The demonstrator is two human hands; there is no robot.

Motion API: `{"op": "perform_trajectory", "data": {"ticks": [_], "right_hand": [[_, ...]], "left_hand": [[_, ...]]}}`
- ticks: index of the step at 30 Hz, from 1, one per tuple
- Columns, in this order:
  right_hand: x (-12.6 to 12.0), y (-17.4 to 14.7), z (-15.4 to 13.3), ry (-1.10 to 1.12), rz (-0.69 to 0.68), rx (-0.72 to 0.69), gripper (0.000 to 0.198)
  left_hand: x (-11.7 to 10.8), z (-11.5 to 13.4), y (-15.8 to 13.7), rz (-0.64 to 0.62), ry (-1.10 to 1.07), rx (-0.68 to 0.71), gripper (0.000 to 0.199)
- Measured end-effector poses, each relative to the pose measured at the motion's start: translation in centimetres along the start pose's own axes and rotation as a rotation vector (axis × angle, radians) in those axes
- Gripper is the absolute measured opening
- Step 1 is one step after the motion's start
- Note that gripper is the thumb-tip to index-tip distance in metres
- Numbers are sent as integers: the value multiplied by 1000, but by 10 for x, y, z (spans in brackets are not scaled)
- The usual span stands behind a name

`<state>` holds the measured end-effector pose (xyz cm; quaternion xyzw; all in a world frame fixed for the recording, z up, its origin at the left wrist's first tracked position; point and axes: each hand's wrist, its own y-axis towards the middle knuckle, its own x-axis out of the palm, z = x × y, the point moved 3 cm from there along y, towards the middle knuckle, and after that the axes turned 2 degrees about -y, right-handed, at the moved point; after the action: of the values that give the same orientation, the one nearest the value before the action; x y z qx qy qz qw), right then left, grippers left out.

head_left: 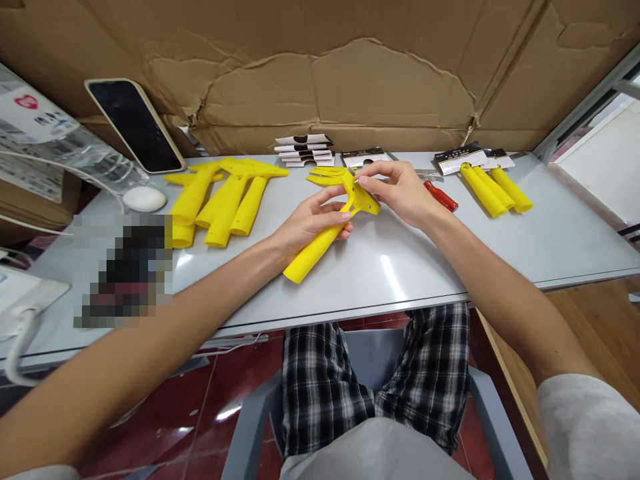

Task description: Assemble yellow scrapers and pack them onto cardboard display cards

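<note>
My left hand [311,221] is wrapped round the neck of a yellow plastic scraper [316,252], its hollow handle slanting toward the desk's front edge. Along the scraper's wide head, a dark blade edge shows and small holes are visible. At that head, my right hand [400,192] has thumb and forefinger pinched together; a tiny shiny bit shows at the fingertips, too small to name. Just behind lie loose yellow pieces [325,179], partly hidden by the scraper. A screwdriver with a red handle [441,196] rests right of my right hand.
Several yellow scraper handles [223,212] lie at the left. More yellow scrapers [487,191] with card labels are at the right. Folded cards [305,151] are stacked at the back by the cardboard [350,87]. A phone [135,123] leans at back left, near a white mouse-like object [145,199].
</note>
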<state>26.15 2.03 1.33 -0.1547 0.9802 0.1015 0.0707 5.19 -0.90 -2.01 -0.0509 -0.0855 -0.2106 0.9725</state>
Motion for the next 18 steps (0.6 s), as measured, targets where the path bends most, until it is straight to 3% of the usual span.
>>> {"op": "perform_trajectory", "data": {"ticks": [9, 14, 18], "right_hand": [[2, -2, 1, -37, -5, 30, 73], [3, -4, -3, -65, -3, 22, 81], [1, -5, -7, -100, 1, 14, 82]], "left_hand": [[18, 9, -11, 69, -101, -63, 59], [27, 11, -17, 103, -115, -13, 52], [30, 13, -17, 117, -154, -55, 50]]}}
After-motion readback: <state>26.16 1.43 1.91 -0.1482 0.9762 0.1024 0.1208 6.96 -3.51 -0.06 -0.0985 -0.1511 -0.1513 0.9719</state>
